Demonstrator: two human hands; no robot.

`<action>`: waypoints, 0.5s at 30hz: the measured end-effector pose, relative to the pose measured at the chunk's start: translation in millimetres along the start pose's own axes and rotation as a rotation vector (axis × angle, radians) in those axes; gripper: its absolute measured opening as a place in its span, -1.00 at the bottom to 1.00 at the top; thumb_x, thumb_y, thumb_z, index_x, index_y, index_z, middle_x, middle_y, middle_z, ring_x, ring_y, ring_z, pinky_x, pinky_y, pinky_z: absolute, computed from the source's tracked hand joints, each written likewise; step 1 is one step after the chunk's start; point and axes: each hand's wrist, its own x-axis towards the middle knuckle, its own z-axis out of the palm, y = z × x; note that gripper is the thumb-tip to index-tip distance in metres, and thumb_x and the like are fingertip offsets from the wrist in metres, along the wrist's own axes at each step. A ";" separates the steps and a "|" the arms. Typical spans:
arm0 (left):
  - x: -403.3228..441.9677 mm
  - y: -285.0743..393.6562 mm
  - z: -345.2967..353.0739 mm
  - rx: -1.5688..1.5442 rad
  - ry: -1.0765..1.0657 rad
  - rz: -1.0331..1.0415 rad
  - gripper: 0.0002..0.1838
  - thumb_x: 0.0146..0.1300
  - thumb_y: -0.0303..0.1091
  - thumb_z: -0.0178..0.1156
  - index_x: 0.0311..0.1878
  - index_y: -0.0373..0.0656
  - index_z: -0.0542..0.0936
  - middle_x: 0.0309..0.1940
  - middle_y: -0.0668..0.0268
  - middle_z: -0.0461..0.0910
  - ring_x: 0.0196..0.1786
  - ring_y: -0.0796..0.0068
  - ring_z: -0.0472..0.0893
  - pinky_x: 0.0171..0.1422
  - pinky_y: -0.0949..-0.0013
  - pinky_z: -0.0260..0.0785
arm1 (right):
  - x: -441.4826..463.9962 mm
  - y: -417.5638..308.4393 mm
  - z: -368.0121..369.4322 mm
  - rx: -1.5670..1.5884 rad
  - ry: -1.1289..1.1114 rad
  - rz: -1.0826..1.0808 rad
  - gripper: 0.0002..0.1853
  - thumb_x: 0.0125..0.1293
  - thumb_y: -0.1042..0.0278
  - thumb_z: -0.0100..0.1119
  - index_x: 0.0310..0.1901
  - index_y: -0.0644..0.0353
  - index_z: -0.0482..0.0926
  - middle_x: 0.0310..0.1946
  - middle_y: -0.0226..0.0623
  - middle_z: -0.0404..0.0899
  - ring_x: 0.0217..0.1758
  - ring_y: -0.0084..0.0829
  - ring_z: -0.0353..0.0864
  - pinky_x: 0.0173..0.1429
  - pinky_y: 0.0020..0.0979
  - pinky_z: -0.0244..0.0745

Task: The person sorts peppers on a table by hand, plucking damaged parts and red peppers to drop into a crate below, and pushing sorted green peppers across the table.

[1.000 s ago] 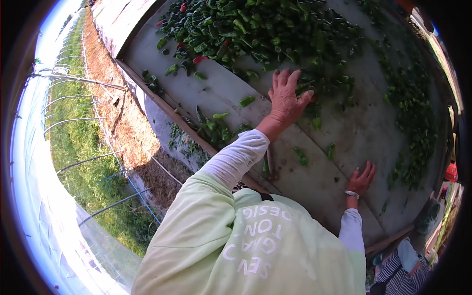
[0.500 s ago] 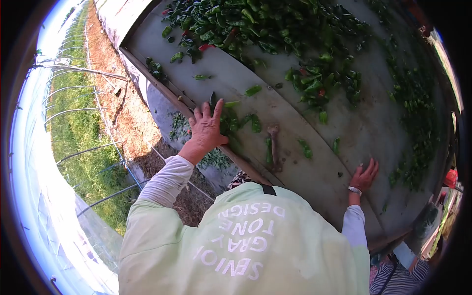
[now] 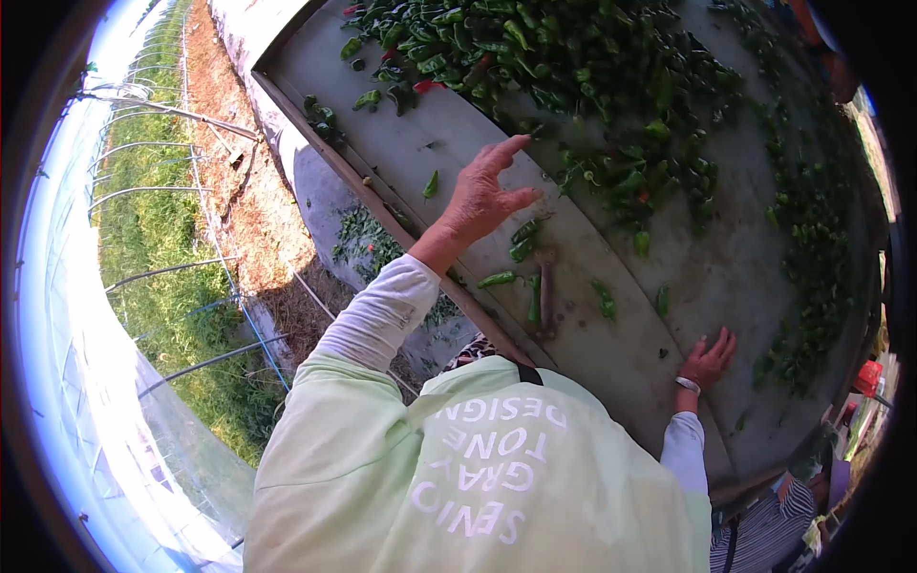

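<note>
My left hand (image 3: 476, 199) hovers over the sorting table (image 3: 611, 253), thumb and forefinger spread apart with nothing visible between them. Just below it lie a few loose green peppers (image 3: 522, 241), and one small green pepper (image 3: 431, 184) is on its wrist side. Flat on the tabletop nearer my body rests my right hand (image 3: 708, 358), fingers stretched out and holding nothing. A brown, narrow, handle-like piece (image 3: 547, 294) lies between the hands, beside another green pepper (image 3: 533, 299).
A large heap of green peppers (image 3: 564, 57) with some red ones covers the far side, and more peppers (image 3: 807, 258) line the right. A raised wooden edge (image 3: 382, 212) bounds the left. At lower right is a person in striped clothing (image 3: 774, 530).
My left hand has left the table's wooden edge and moved right and farther in over the tabletop. The loose peppers near it lie differently. My right hand stays in about the same place.
</note>
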 end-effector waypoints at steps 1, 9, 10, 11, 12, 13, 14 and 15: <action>2.2 -1.6 -27.9 0.354 -0.049 0.120 -0.42 -0.14 -0.41 0.31 0.09 -0.09 0.52 -0.01 0.18 0.51 -0.03 0.13 0.53 0.10 0.20 0.37 | 0.2 -0.5 0.9 0.000 -0.002 0.006 -0.49 0.21 0.20 0.06 0.21 0.10 0.35 0.24 -0.07 0.26 0.28 -0.02 0.26 0.28 -0.09 0.21; -36.3 -12.2 -111.5 1.473 -0.220 -0.347 -0.49 -0.24 -0.23 0.32 -0.08 -0.01 0.59 -0.02 0.23 0.52 0.15 0.17 0.41 0.12 0.02 0.29 | 1.9 -1.6 -2.3 0.000 -0.017 0.017 -0.50 0.21 0.19 0.05 0.20 0.10 0.36 0.22 -0.08 0.28 0.26 -0.03 0.28 0.27 -0.09 0.22; -30.4 -16.1 -108.2 1.432 -0.272 -0.425 -0.50 -0.22 -0.25 0.31 -0.06 -0.02 0.58 -0.01 0.23 0.52 0.17 0.17 0.41 0.13 0.02 0.29 | 0.7 1.0 -2.8 -0.012 -0.021 0.012 -0.50 0.21 0.19 0.05 0.20 0.10 0.36 0.22 -0.08 0.28 0.26 -0.03 0.28 0.27 -0.09 0.22; -25.6 -19.0 -105.9 1.391 -0.317 -0.501 -0.51 -0.19 -0.27 0.30 -0.05 -0.03 0.57 0.00 0.22 0.51 0.18 0.16 0.40 0.14 0.03 0.28 | 0.6 2.0 -0.4 0.002 -0.011 0.006 -0.50 0.20 0.19 0.05 0.20 0.10 0.36 0.22 -0.08 0.28 0.26 -0.03 0.28 0.27 -0.09 0.21; -25.3 -20.1 -105.0 1.385 -0.319 -0.504 -0.51 -0.19 -0.27 0.30 -0.05 -0.03 0.57 0.00 0.22 0.51 0.18 0.16 0.40 0.14 0.03 0.28 | 1.7 0.3 -0.5 0.018 -0.002 0.000 -0.49 0.20 0.18 0.06 0.20 0.10 0.36 0.22 -0.08 0.28 0.26 -0.03 0.28 0.27 -0.10 0.21; -25.5 -20.4 -105.1 1.314 -0.359 -0.500 -0.50 -0.17 -0.25 0.30 -0.03 -0.04 0.56 -0.03 0.21 0.53 0.15 0.17 0.43 0.14 0.05 0.29 | 1.6 -0.8 -1.9 0.014 -0.005 -0.001 -0.49 0.20 0.18 0.06 0.20 0.10 0.36 0.22 -0.08 0.28 0.26 -0.03 0.28 0.27 -0.10 0.21; -24.6 -20.7 -105.4 1.244 -0.399 -0.492 -0.49 -0.15 -0.23 0.31 -0.01 -0.05 0.55 -0.05 0.19 0.54 0.12 0.18 0.47 0.14 0.07 0.30 | 1.4 -2.6 -3.1 0.023 -0.007 0.009 -0.49 0.20 0.18 0.06 0.19 0.10 0.36 0.22 -0.08 0.28 0.25 -0.03 0.28 0.27 -0.10 0.21; -23.6 -22.4 -106.7 1.245 -0.404 -0.486 -0.49 -0.15 -0.23 0.31 -0.01 -0.05 0.55 -0.05 0.19 0.54 0.12 0.18 0.47 0.14 0.07 0.30 | 1.8 -4.1 -3.7 0.031 -0.007 0.023 -0.49 0.19 0.18 0.06 0.19 0.10 0.36 0.22 -0.08 0.28 0.25 -0.03 0.28 0.27 -0.10 0.21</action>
